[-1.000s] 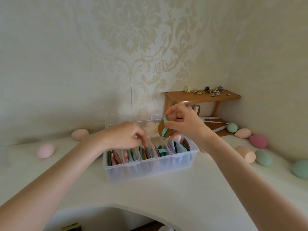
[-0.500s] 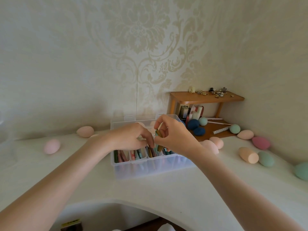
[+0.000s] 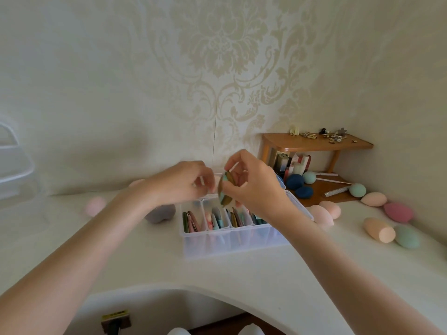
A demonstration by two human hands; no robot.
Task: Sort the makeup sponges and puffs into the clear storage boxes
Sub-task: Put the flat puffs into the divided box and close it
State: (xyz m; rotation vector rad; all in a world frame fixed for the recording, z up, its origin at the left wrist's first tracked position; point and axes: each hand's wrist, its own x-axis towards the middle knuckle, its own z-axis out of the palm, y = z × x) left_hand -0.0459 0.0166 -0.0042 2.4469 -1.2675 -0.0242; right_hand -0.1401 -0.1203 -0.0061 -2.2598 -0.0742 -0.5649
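A clear storage box [image 3: 232, 240] with divided compartments stands mid-table, with several flat puffs [image 3: 193, 222] on edge inside. My right hand [image 3: 254, 182] hovers just above the box, shut on a small stack of flat puffs [image 3: 226, 189], teal and olive-brown. My left hand [image 3: 183, 182] is blurred beside it, with its fingertips pinched close to the stack; whether it holds anything is unclear. Loose egg-shaped sponges lie around: pink [image 3: 95, 206] and grey [image 3: 160, 213] at left, peach [image 3: 378, 229], green [image 3: 406, 236] and rose [image 3: 398, 212] at right.
A small wooden shelf [image 3: 314, 143] sits in the right corner with trinkets on top and dark blue sponges [image 3: 295, 181] beneath. Another clear container [image 3: 12, 163] shows at the left edge. The table's curved front cutout [image 3: 169, 290] is near me.
My right hand has lifted from the box with the puff stack in its fingers. My left hand has risen off the compartments too. The camera has shifted, so the box sits further right.
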